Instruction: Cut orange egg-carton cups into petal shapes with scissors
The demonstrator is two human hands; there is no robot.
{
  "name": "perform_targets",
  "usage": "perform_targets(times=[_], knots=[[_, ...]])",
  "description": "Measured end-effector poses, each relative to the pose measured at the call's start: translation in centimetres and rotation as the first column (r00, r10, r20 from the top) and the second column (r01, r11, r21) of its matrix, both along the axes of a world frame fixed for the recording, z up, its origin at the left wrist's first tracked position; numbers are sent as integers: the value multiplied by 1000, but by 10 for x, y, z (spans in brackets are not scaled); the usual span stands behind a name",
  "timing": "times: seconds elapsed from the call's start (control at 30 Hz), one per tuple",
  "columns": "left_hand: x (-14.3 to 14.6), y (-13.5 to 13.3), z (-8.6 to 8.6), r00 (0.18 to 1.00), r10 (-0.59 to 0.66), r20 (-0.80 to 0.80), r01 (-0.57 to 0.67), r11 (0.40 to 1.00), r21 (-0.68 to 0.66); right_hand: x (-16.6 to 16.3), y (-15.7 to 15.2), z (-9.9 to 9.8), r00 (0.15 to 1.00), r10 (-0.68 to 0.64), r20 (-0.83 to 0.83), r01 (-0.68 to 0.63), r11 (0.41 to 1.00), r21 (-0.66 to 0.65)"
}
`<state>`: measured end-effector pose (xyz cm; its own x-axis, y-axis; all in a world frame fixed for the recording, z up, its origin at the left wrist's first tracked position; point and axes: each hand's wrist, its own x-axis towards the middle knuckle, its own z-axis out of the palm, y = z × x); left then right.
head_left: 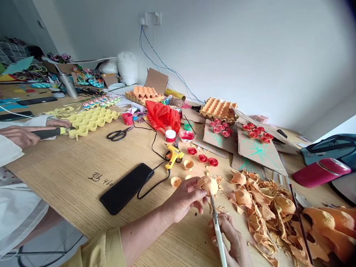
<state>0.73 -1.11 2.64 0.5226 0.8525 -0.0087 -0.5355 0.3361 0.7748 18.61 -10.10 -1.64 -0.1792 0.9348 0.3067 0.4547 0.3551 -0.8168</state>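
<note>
My left hand (182,200) pinches an orange egg-carton cup (208,184) between thumb and fingers, its rounded bottom facing up. My right hand (231,237) is wrapped round a pair of scissors (219,233) with a white handle. The blades point away from me and meet the cup's lower edge. Just beyond the cup lie two small orange cups (188,165) and a third, partly covered by my left hand. To the right spreads a heap of orange carton scraps (261,207), with several uncut cups among them.
A yellow glue gun (174,155) and a black phone (126,188) lie left of my hands, a cord between them. Red paper roses (213,161) rest on table and cardboard (258,150). At left, a co-worker's hand (20,136) holds a cutter against a yellow egg tray (91,120).
</note>
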Motion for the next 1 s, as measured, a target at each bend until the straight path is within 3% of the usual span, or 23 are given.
perform_targets(times=[0.83, 1.0], knots=[[1, 0, -2, 1000, -18, 22, 18, 1000, -17, -9, -1, -9, 996, -79, -41, 82, 995, 56], [2, 1, -2, 1000, 4, 4, -4, 1000, -25, -6, -2, -14, 997, -67, -48, 66, 998, -18]])
